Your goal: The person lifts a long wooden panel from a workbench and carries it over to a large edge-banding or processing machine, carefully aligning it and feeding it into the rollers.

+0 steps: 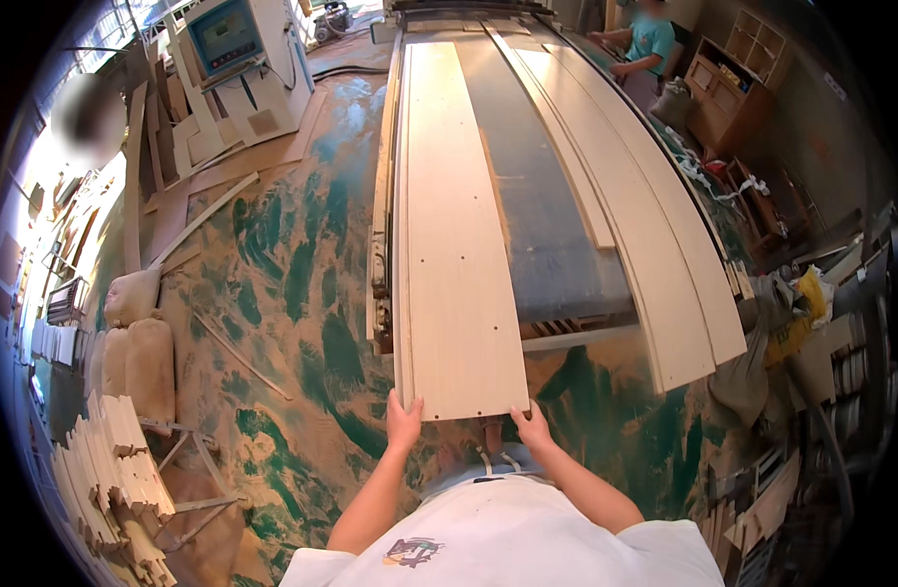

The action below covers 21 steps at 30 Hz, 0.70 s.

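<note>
Here's the wide pale board (454, 215), lying lengthwise on the left half of the machine bed (542, 186), its near end jutting out past the bed's front edge. Small dark holes dot its face, a few along the near end. The left hand (404, 423) is on the near left corner, fingers clamped on it, thumb at the end edge! The right hand (534, 428) matches it on the near right corner, thumb and fingers closed there too, the undersides hidden from me.

Across the bed, on its right half, lie two long pale boards (654, 235), also overhanging the front, and beside them a narrow strip (556, 137) with the bed's dark surface showing between.

Left of the bed's far part stands a control cabinet (238, 73) with a screen; nearer, on that same side, bulging sacks (140, 357) and a stack of wood pieces (116, 479). Right of the bed's far end, there's a co-worker in a teal shirt (652, 39), close to a wooden cupboard (718, 93). Around the bed, the green floor (317, 284) wears brownish dust.
</note>
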Each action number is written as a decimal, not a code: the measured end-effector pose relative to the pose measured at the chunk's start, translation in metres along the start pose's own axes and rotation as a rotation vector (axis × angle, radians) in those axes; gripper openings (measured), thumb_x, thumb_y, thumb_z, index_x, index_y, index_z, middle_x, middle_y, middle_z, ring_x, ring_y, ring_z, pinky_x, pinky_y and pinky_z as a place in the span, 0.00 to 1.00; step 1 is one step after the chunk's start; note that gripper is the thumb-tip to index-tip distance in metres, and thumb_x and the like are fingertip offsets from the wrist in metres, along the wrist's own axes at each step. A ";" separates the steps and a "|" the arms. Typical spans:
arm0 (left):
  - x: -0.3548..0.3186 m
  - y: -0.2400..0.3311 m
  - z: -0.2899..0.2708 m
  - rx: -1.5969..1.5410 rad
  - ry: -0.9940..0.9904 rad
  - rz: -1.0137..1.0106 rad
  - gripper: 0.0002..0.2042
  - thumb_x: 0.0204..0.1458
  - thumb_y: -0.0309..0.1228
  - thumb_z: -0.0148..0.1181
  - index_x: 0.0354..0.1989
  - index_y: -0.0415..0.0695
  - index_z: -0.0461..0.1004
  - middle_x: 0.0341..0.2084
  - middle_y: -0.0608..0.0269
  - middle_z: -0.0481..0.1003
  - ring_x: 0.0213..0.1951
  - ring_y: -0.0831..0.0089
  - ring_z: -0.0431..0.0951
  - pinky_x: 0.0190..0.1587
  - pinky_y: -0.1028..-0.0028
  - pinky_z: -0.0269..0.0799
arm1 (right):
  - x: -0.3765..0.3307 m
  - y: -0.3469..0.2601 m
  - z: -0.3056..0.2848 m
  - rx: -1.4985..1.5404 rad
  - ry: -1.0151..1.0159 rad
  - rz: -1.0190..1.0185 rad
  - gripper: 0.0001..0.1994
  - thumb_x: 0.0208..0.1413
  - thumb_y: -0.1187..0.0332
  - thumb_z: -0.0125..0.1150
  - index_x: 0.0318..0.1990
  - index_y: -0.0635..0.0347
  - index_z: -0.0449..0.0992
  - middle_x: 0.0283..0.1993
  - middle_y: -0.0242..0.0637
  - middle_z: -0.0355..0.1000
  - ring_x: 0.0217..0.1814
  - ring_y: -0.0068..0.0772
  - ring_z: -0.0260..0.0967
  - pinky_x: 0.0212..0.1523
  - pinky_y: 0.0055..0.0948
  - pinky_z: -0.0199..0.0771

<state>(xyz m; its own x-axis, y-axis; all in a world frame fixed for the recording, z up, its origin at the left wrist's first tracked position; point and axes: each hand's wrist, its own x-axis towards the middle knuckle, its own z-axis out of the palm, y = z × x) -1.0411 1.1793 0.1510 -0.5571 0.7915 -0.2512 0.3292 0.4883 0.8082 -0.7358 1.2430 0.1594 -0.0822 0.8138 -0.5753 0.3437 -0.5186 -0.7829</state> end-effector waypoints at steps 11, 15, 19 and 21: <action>0.002 0.017 0.013 -0.110 0.031 -0.096 0.39 0.59 0.44 0.64 0.70 0.31 0.55 0.64 0.36 0.65 0.65 0.46 0.68 0.66 0.56 0.63 | 0.011 -0.031 0.015 0.898 -0.036 0.423 0.21 0.70 0.49 0.55 0.58 0.54 0.71 0.53 0.40 0.73 0.56 0.42 0.73 0.57 0.50 0.76; -0.013 0.055 0.039 -0.241 -0.058 -0.121 0.39 0.57 0.39 0.68 0.70 0.33 0.54 0.61 0.41 0.69 0.61 0.53 0.72 0.62 0.60 0.68 | 0.013 -0.027 -0.040 0.880 -0.024 0.369 0.19 0.67 0.49 0.59 0.54 0.52 0.74 0.48 0.37 0.75 0.53 0.37 0.74 0.53 0.46 0.78; -0.031 0.093 0.085 -0.343 -0.165 -0.219 0.39 0.56 0.35 0.69 0.71 0.35 0.54 0.61 0.45 0.69 0.59 0.58 0.73 0.61 0.63 0.69 | 0.030 -0.010 -0.101 0.851 -0.033 0.340 0.18 0.67 0.49 0.59 0.52 0.52 0.74 0.47 0.36 0.77 0.46 0.35 0.76 0.46 0.41 0.79; -0.043 0.113 0.110 -0.346 -0.168 -0.239 0.39 0.56 0.34 0.70 0.71 0.36 0.54 0.61 0.47 0.69 0.60 0.60 0.73 0.61 0.64 0.69 | 0.037 0.001 -0.132 0.834 -0.041 0.342 0.18 0.68 0.50 0.59 0.54 0.52 0.74 0.49 0.38 0.78 0.50 0.36 0.77 0.47 0.42 0.80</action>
<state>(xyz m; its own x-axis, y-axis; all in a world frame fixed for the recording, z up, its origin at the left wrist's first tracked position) -0.8965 1.2413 0.1948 -0.4459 0.7338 -0.5126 -0.0838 0.5359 0.8401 -0.6154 1.3074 0.1681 -0.1385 0.5781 -0.8041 -0.4329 -0.7656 -0.4759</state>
